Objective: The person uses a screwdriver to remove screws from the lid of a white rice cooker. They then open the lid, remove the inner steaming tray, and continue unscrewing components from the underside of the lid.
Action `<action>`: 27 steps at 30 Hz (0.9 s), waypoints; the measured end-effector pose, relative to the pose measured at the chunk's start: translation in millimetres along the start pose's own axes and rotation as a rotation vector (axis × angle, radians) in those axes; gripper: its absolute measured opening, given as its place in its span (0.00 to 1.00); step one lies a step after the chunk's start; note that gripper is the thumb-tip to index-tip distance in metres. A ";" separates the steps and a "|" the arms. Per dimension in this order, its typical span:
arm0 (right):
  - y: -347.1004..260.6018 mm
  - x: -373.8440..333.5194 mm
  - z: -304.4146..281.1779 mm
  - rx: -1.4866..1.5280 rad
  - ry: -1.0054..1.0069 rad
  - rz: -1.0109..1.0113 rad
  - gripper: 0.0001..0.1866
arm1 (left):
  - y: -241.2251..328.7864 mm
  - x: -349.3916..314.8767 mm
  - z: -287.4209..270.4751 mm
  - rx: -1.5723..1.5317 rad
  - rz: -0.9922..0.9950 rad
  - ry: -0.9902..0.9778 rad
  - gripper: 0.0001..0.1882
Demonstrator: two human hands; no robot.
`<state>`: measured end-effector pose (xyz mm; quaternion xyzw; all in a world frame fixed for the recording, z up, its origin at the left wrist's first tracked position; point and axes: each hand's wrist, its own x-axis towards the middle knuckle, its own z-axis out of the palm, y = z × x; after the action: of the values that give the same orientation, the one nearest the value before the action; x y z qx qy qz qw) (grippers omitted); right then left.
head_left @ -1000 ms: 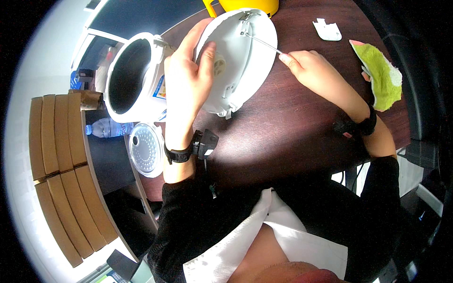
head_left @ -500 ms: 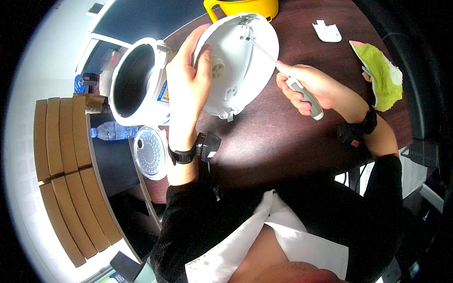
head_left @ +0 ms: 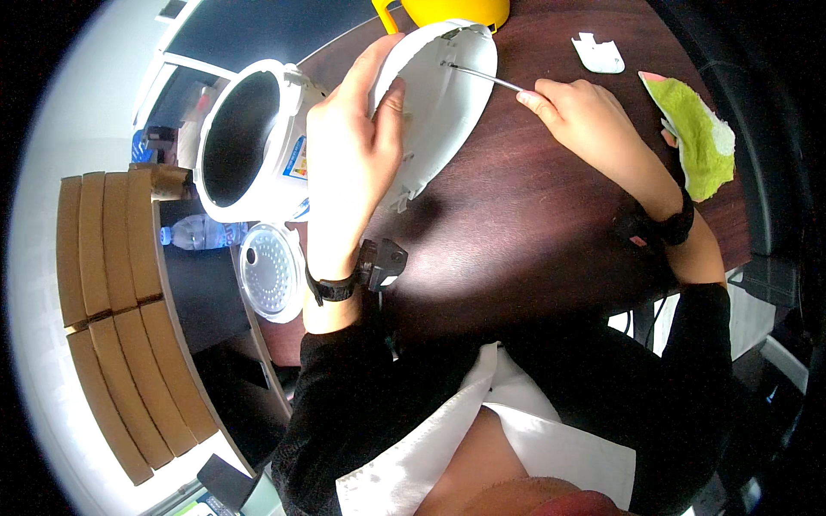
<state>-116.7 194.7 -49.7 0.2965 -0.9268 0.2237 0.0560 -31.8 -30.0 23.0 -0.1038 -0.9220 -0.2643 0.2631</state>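
Head view: right fingers [head_left: 539, 106] clamp the screwdriver [head_left: 489, 77], which points left and slightly far to the white cover [head_left: 443, 107] left fingers [head_left: 392, 110] grip.

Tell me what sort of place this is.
Probably an indoor workroom or office: a dark wood-grain table, cardboard boxes at the left, and a thin-shafted tool in the right hand.

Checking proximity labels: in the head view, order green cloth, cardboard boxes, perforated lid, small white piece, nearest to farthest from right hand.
From the right hand:
1. Small white piece: just beyond, slightly right.
2. Green cloth: right.
3. Perforated lid: lower left.
4. Cardboard boxes: far left.
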 end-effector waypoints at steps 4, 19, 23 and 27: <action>5.1 2.7 -2.0 0.204 -0.103 0.035 0.25 | -14.0 0.2 0.0 -0.006 0.020 0.023 0.18; -14.7 -8.7 3.9 1.448 -0.804 0.485 0.25 | -20.6 2.7 1.2 -0.060 -0.017 0.040 0.17; -17.4 -9.7 6.7 1.461 -0.774 0.502 0.25 | -20.8 2.2 0.3 -0.058 -0.022 0.030 0.18; -17.5 -10.4 8.8 1.505 -0.736 0.484 0.25 | -18.8 2.0 -1.1 -0.063 -0.041 0.020 0.18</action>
<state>-97.9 183.6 -53.3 0.1031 -0.5296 0.6723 -0.5069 -39.2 -46.2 16.7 -0.0903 -0.9126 -0.2997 0.2632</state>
